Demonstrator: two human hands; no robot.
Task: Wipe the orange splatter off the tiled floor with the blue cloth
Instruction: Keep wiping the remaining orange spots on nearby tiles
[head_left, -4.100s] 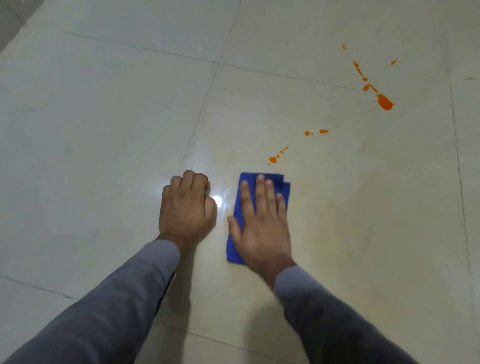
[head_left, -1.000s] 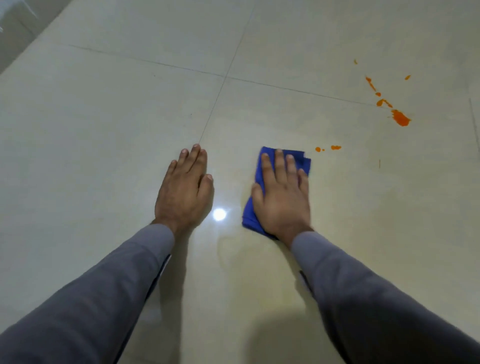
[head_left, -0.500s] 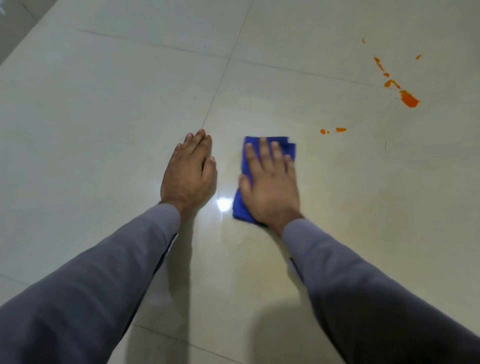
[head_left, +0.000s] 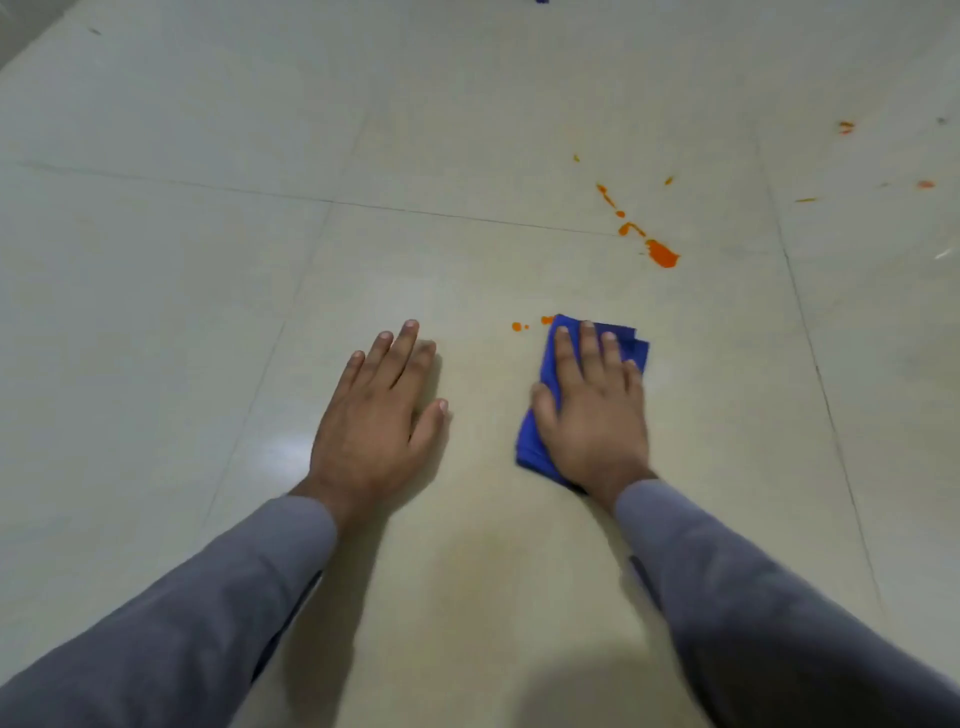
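My right hand (head_left: 592, 410) lies flat on the folded blue cloth (head_left: 626, 340), pressing it to the cream tiled floor (head_left: 156, 312). The cloth's far left corner touches two small orange drops (head_left: 517, 326). A larger orange splatter (head_left: 662, 254) with a trail of drops (head_left: 605, 195) lies further away to the right. More faint orange marks (head_left: 845, 126) sit on the neighbouring tile at far right. My left hand (head_left: 376, 415) rests palm down on the bare tile, fingers apart, holding nothing.
Grout lines (head_left: 415, 212) cross the floor beyond my hands and run down the right side (head_left: 810, 338). A bright light reflection (head_left: 283, 457) shines left of my left wrist. A small blue object (head_left: 540, 1) shows at the top edge.
My right hand has slid the cloth forward and right until it reaches the small orange drops. My left hand has spread flatter. The view has shifted, showing more marks at far right.
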